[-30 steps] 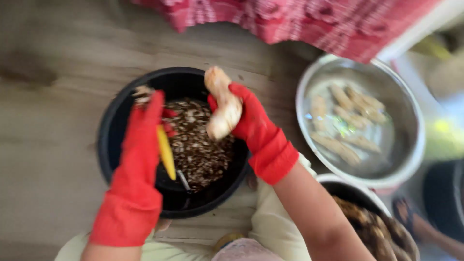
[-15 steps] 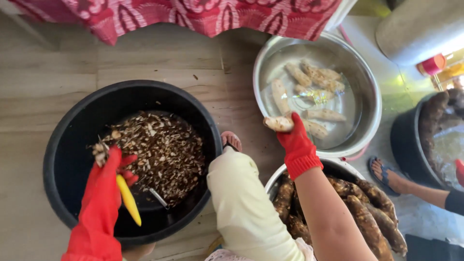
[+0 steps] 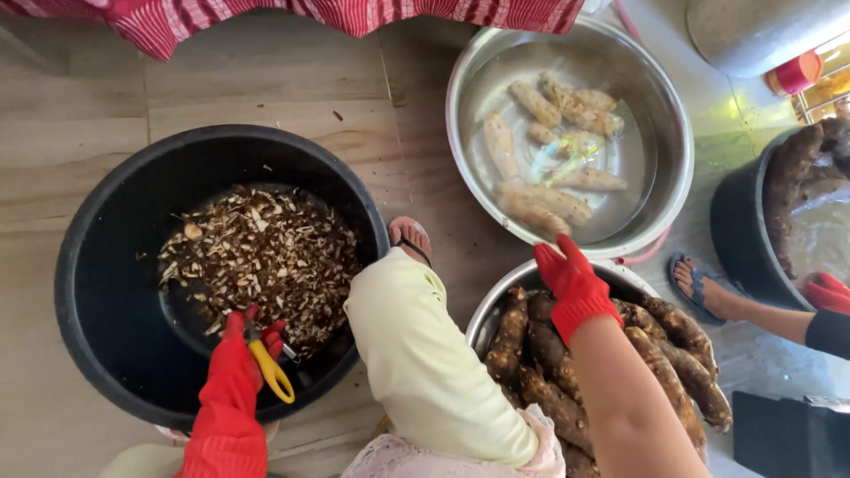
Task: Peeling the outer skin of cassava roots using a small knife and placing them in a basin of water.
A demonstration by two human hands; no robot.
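Peeling roots — three tubs on the floor

My left hand (image 3: 237, 367) clasps a yellow peeler (image 3: 268, 370) over the black tub (image 3: 97, 257) of flaky peelings (image 3: 266, 257); my right hand (image 3: 571, 279), open and empty, hovers between the knobbly brown roots (image 3: 549, 372) and, at 12 o'clock, the steel basin (image 3: 673, 150) of pale peeled ones.

Pale wooden floor in daylight

A red patterned cloth (image 3: 354, 16) is hanging along the top edge, and sunlight is falling on the floor (image 3: 221, 80).

We see red gloves on our left hand (image 3: 232, 372) and right hand (image 3: 571, 283), a yellow-handled peeler (image 3: 270, 372), brown roots (image 3: 549, 372), a black tub (image 3: 97, 292), pale peeled roots (image 3: 549, 204), and red-checked cloth (image 3: 354, 13).
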